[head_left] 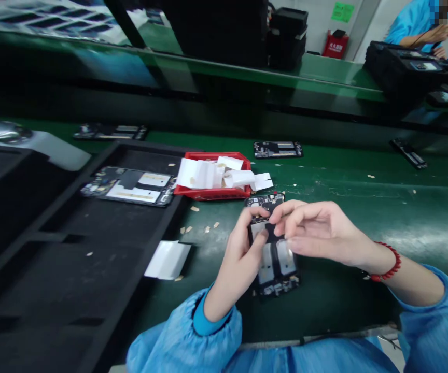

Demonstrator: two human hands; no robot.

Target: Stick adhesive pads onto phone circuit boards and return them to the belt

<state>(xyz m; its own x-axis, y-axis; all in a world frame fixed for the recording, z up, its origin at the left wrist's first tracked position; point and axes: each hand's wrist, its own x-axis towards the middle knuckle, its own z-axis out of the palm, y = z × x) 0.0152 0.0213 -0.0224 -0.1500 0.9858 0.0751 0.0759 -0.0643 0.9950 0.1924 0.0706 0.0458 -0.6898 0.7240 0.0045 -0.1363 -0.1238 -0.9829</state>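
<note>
An opened phone body (276,259) with exposed circuit parts and silver plates lies on the green work surface in front of me. My left hand (245,248) holds it around its left side, fingers and thumb over its upper half. Above its upper right part is my right hand (321,230), the fingers curled and the tips close together near the phone body; whatever is between them is too small to make out. Just beyond the phone body stands a red tray (212,194) heaped with white paper strips (203,174).
A black compartment tray (130,228) on the left carries another phone body (128,185). More phone bodies (278,149) lie along the back. A folded white sheet (167,260) and small tan scraps are scattered left of my hands. People in blue work beyond the raised shelf.
</note>
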